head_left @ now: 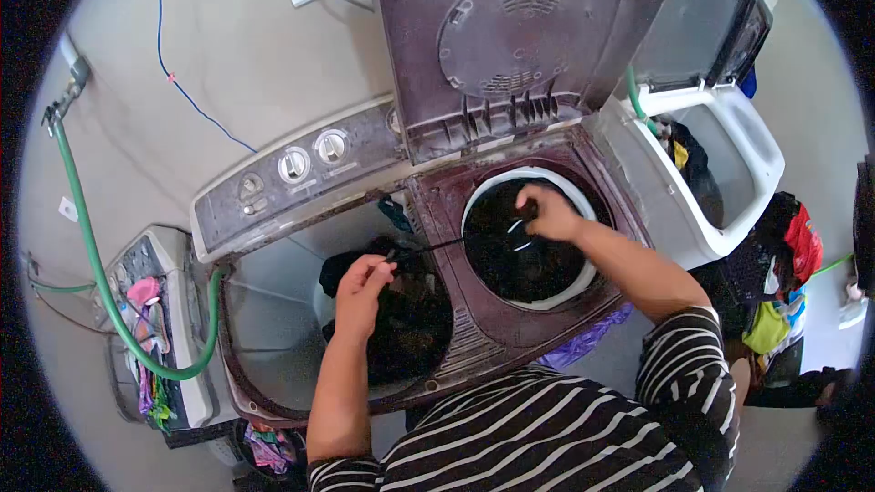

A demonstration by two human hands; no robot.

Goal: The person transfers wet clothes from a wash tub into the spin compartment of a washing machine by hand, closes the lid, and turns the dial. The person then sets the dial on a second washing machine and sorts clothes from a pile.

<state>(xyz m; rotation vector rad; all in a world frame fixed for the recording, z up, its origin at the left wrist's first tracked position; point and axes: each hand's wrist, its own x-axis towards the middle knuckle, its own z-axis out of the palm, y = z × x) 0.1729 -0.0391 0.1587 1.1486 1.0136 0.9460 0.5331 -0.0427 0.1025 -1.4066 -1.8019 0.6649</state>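
Note:
A dark strap or drawn-out strip of cloth (437, 245) stretches between the two tubs of a twin-tub washing machine (474, 337). My left hand (360, 292) pinches its left end above the wash tub, where dark wet clothes (410, 337) lie. Over the round spin tub (583, 205), my right hand (549, 216) has its fingers curled on a black garment (497, 237) with a white-edged part. Some of that hand's grip is hidden. More dark cloth fills the spin tub.
The maroon lid (519, 36) stands raised behind the spin tub. A second washer (729, 228) holding clothes is at right, beside a laundry pile (775, 319). A green hose (87, 228) loops down at left near another machine (178, 310) with cloths on it.

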